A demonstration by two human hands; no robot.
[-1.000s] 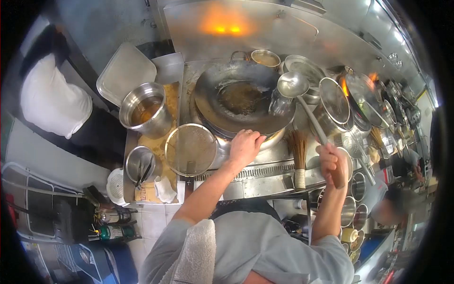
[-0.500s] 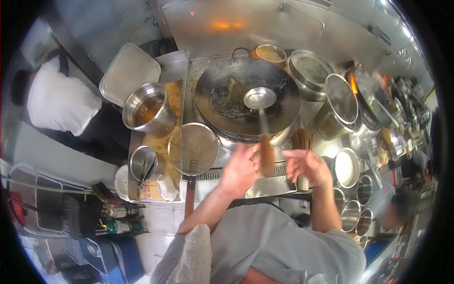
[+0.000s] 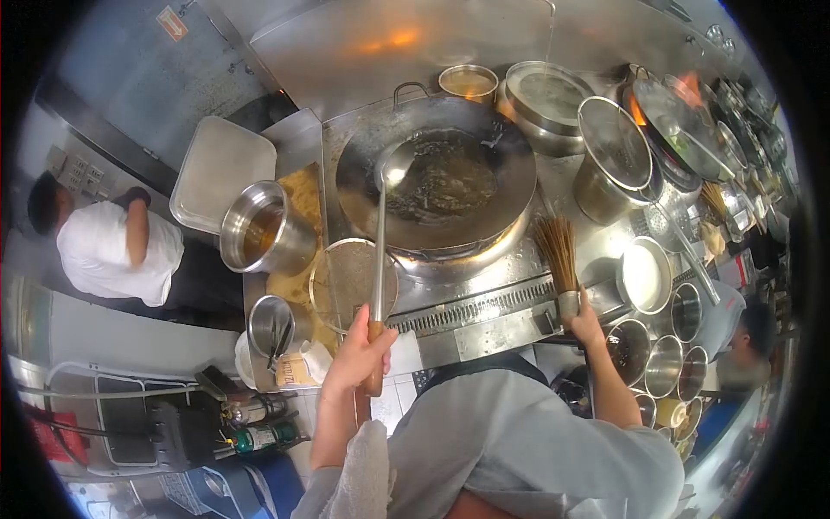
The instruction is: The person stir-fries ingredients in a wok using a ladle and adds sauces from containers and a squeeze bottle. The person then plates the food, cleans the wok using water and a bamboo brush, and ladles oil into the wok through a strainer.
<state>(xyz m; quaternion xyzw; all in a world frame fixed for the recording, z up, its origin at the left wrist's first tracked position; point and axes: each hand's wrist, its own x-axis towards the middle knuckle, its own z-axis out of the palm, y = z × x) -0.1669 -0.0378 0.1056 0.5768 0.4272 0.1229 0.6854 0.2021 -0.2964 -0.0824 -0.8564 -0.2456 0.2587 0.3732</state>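
Note:
My left hand (image 3: 356,350) is closed around the wooden handle of a long metal ladle (image 3: 380,233). The ladle's bowl hangs over the left side of a large dark wok (image 3: 354,186), which has wet, murky liquid in its bottom. On the other side, my right hand (image 3: 586,325) grips the bound end of a bamboo wok brush (image 3: 556,251), its bristles pointing up and away from me. The brush stands just right of the wok. Beneath the ladle's shaft lies a round mesh strainer (image 3: 333,281).
Left of the stove are a steel pot with brown liquid (image 3: 298,238), a small pot with tongs (image 3: 264,311) and a tray (image 3: 220,173). At right stand a strainer on a pot (image 3: 596,195), a white-filled bowl (image 3: 631,277) and a flaming second wok (image 3: 683,143). A person in white (image 3: 121,251) stands left.
The ladle has swung left with my left hand. My right hand, previously free beside the ladle handle, has moved right and taken hold of the bamboo brush. The view has shifted slightly.

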